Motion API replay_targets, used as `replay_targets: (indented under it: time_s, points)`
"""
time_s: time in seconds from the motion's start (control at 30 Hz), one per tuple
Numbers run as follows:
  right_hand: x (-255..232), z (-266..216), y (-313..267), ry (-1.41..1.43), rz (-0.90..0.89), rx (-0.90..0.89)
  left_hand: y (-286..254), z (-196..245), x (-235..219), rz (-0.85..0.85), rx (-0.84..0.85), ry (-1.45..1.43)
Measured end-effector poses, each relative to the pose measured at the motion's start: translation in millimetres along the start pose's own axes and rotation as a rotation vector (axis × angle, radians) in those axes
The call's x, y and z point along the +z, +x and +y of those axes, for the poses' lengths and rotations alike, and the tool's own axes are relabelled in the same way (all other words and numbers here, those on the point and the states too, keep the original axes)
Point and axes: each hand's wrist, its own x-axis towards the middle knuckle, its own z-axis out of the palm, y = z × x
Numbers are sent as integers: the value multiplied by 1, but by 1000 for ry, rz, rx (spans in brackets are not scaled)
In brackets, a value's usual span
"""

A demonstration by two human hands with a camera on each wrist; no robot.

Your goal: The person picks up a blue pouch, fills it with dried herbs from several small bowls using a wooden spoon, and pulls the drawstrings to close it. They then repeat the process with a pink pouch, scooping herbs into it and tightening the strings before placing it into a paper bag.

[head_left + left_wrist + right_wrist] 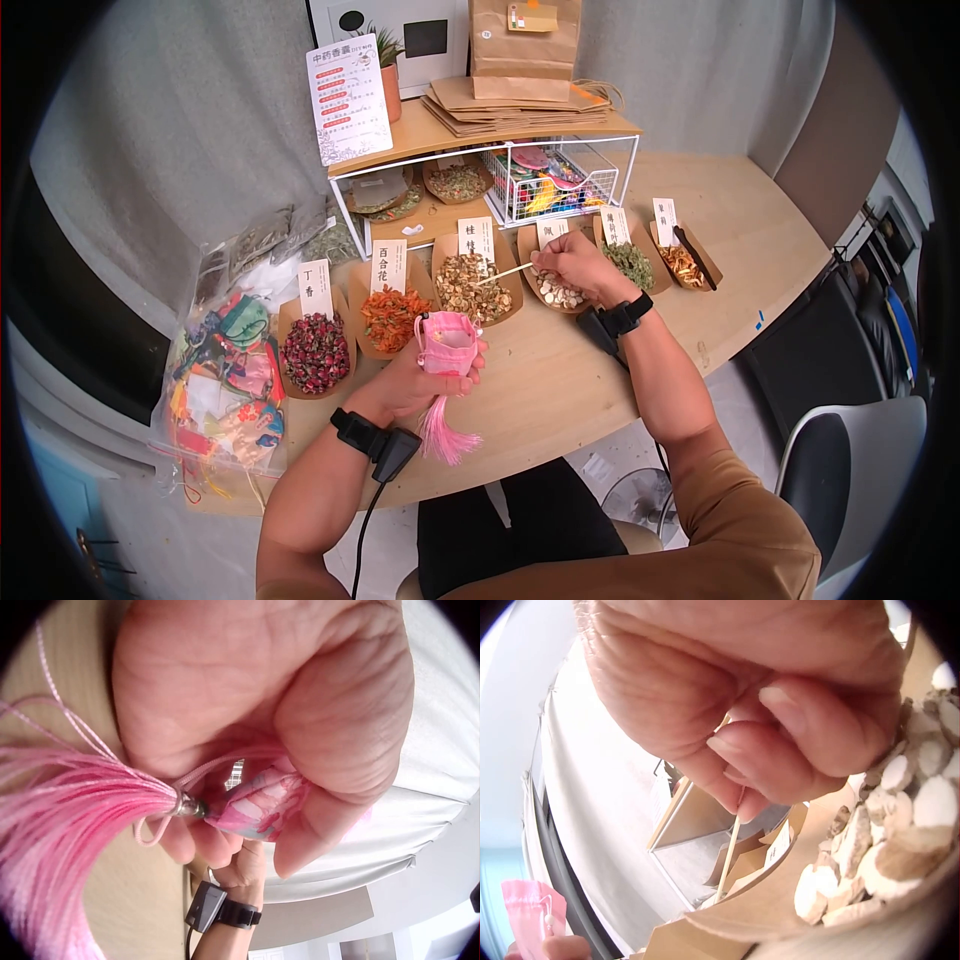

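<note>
My left hand [400, 388] grips a small pink drawstring pouch [449, 350], its mouth upward, with a pink tassel [445, 435] hanging below. In the left wrist view the patterned side of the pouch [262, 804] shows between thumb and fingers. My right hand [583, 268] pinches a thin, pale wooden stick [507, 272]. That hand is over a brown paper tray of whitish dried slices [560, 293], and the stick points left across the neighbouring tray of tan dried pieces [468, 288]. The right wrist view shows the fingers curled round the stick [727, 866], beside the slices [855, 855].
Other paper trays hold dark red buds [316, 355], orange petals [392, 318], green leaves [628, 266] and orange-brown pieces with black tongs [697, 258]. A plastic bag of colourful pouches [225, 390] lies left. Behind stand a low shelf [400, 150] and a wire basket [560, 195].
</note>
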Motion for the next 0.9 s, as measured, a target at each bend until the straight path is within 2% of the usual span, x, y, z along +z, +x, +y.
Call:
replay_targets:
  time_s: [0.4, 0.6, 0.7, 0.8, 0.9]
  points:
    - [-2, -4, -2, 74, -14, 20, -1, 1, 0, -1, 28, 31]
    - [-12, 6, 7, 132, 103, -20, -1, 1, 1, 0, 21, 19]
    - [-13, 7, 9, 66, 178, -103, -1, 1, 1, -1, 23, 12]
    - [-9, 5, 5, -32, 189, -99, -1, 1, 1, 3, 11, -7]
    - [-5, 3, 3, -71, 75, -72, -1, 3, 3, 15, -11, -26]
